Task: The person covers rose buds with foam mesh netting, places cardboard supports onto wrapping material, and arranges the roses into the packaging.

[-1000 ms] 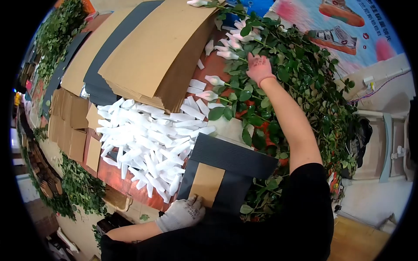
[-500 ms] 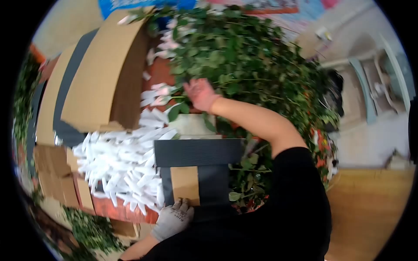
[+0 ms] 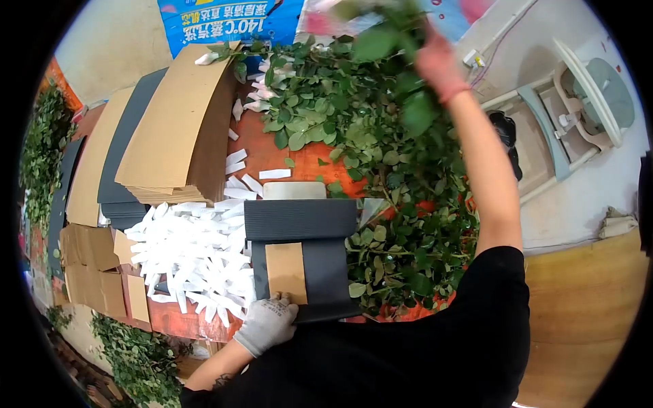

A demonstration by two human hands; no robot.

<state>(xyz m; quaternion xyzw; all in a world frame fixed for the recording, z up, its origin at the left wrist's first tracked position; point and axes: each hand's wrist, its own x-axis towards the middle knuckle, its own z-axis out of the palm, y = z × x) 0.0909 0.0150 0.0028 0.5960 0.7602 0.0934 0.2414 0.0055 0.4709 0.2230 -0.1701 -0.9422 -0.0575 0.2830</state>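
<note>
My left hand [image 3: 265, 326], in a grey-white glove, is closed at the near left edge of a black corrugated sheet [image 3: 326, 272]. Its fingertips touch the lower end of a brown cardboard strip [image 3: 286, 272] lying on the sheet. At the upper right my pink-gloved right hand [image 3: 439, 64], blurred by motion, grips leafy rose stems [image 3: 381, 44] above the leaf pile. A blurred pale pink patch at their left end may be a bloom. White foam sleeves [image 3: 190, 255] lie heaped left of the sheet.
Many leafy stems [image 3: 381, 136] cover the table's right side. Stacked brown cardboard sheets [image 3: 173, 129] stand at the left, with black sheets [image 3: 129, 149] beside them. Sleeved roses [image 3: 258, 95] lie at the back. A child's high chair [image 3: 558, 136] stands at the right.
My right hand has moved up and right from the roses beside the cardboard, carrying leafy stems away. The sleeved blooms there are gone from that spot. My left hand stays at the black sheet.
</note>
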